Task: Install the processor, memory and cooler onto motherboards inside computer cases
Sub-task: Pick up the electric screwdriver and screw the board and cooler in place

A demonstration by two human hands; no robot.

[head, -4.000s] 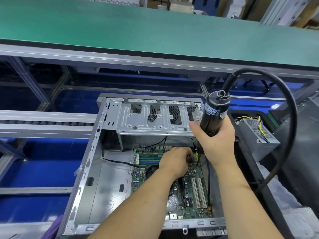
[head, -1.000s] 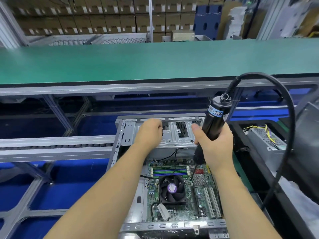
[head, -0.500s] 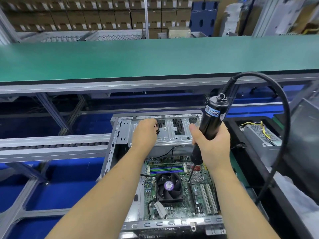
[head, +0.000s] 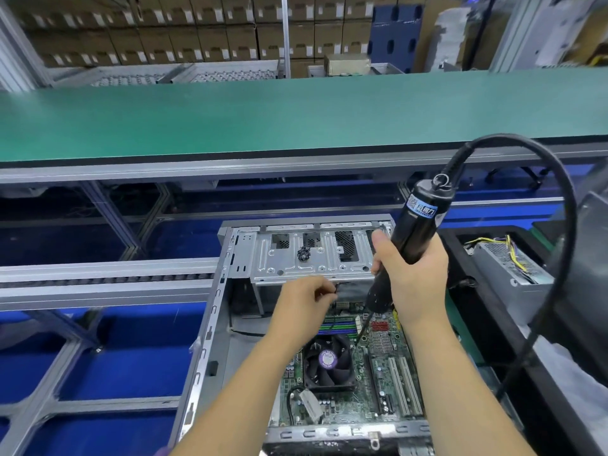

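Right hand [head: 411,278] fingers wrap the screwdriver [head: 408,238] above the motherboard [head: 381,366]; left hand [head: 304,306] fingers pinch a cable [head: 335,315].

Access into the case [head: 210,327] is from above. The drive cage [head: 312,258] roofs the far end; the cooler [head: 330,362] stands mid-board; bare floor, apparently unobstructed, lies left.
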